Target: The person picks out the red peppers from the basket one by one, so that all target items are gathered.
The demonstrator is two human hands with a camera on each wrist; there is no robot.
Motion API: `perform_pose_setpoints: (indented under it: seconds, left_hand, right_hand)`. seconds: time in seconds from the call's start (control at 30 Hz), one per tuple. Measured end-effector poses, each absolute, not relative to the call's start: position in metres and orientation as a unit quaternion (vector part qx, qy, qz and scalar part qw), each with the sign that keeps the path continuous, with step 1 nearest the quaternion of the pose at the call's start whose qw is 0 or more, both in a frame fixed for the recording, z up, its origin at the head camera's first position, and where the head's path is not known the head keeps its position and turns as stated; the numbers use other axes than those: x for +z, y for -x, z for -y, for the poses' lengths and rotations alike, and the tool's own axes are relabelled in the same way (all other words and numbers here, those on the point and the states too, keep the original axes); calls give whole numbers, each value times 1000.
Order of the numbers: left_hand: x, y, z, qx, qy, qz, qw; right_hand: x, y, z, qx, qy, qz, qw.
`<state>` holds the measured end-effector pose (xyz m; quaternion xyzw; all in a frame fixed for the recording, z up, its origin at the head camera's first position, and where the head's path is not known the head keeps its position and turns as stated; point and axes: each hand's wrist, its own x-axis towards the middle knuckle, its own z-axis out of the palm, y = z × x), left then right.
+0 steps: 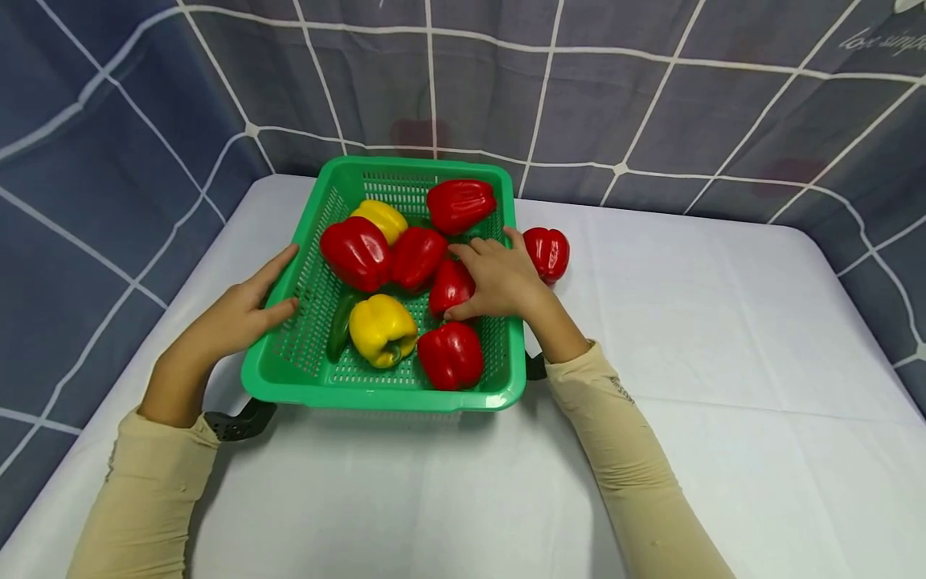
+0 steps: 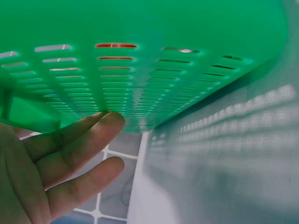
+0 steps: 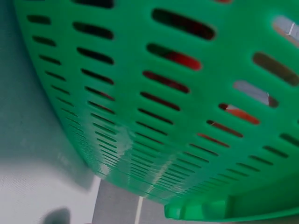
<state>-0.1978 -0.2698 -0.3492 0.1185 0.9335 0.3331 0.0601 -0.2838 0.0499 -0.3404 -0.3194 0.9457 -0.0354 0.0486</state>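
Note:
In the head view, a green slotted plastic basket [image 1: 383, 398] stands on the table, holding several red and yellow bell peppers. My right hand [image 1: 499, 277] reaches over the basket's right rim, its thumb and fingers around a red bell pepper [image 1: 450, 291] inside. At the left rim is my left hand [image 1: 239, 318], its thumb and forefinger resting on the edge. Its other fingers [image 2: 79, 151] lie nearly straight beside the outer wall in the left wrist view. The right wrist view shows mostly the slotted wall [image 3: 154, 126], with the right hand hidden behind it.
A further red bell pepper [image 1: 547, 254] lies on the white tablecloth [image 1: 723, 338], just outside the basket's right side. Inside, a long dark green vegetable [image 1: 338, 328] lies beside a yellow bell pepper [image 1: 382, 330]. Dark checked curtains [image 1: 485, 88] hang behind and at the sides.

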Motion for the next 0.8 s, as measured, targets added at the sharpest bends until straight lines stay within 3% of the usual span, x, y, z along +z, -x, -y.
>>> perform_pose_setpoints:
  seconds: [0.8]
  left_hand:
    - [-352, 201, 272, 335, -116, -933, 61]
  right_hand:
    - [-339, 294, -66, -294, 331, -897, 17]
